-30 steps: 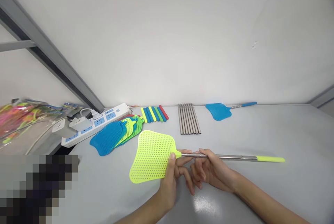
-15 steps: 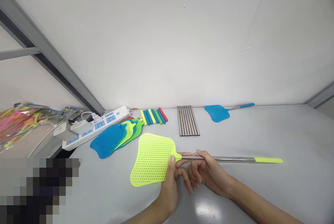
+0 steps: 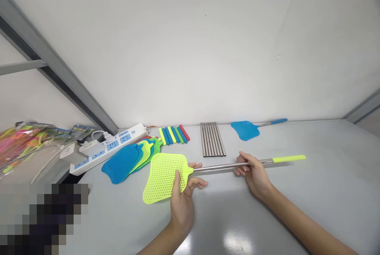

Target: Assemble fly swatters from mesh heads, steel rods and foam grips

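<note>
A yellow fly swatter (image 3: 164,177) with a perforated head and an extended metal rod is held in both hands above the grey table. My left hand (image 3: 182,203) grips the head near its neck, thumb on the front and some fingers behind it. Farther right, my right hand (image 3: 257,176) is closed around the metal rod (image 3: 221,166), close to the yellow handle grip (image 3: 289,158). The swatter's handle end tilts slightly upward to the right.
Blue, yellow and green swatter heads (image 3: 121,164) overlap at the left beside a white power strip (image 3: 115,144). Coloured handle grips (image 3: 173,135) and metal rods (image 3: 212,140) lie in rows at the back. A blue fly swatter (image 3: 245,130) rests near the wall (image 3: 208,57).
My right hand has slid right along the rod, away from my left hand. The handle end has risen, and the swatter has shifted somewhat left.
</note>
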The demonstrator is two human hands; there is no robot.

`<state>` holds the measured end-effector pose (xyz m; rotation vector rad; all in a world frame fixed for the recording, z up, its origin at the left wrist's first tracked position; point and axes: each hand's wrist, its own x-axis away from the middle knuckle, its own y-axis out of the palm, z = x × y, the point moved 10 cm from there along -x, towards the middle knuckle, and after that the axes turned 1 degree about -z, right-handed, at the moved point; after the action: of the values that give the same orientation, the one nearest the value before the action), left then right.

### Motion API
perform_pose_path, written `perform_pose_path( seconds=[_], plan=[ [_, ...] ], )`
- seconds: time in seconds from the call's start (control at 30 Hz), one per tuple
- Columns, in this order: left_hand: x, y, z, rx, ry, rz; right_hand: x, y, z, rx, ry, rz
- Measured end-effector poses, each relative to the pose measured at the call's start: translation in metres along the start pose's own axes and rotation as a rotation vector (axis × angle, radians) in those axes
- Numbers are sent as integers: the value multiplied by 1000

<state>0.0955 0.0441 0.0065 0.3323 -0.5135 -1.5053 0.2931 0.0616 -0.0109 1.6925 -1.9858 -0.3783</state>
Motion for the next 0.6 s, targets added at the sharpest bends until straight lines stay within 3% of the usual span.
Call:
perform_pose_path(
  seconds=[0.33, 0.5, 0.6],
  plan=[
    [-7, -22, -7, 171, -32, 207, -4, -16, -19, -182, -133, 94],
    [0, -27, -17, 215, -65, 288, -9, -25, -22, -528, -77, 118],
    [2, -25, -24, 192, -113, 267, -11, -37, -21, -745, -21, 193]
  ],
)
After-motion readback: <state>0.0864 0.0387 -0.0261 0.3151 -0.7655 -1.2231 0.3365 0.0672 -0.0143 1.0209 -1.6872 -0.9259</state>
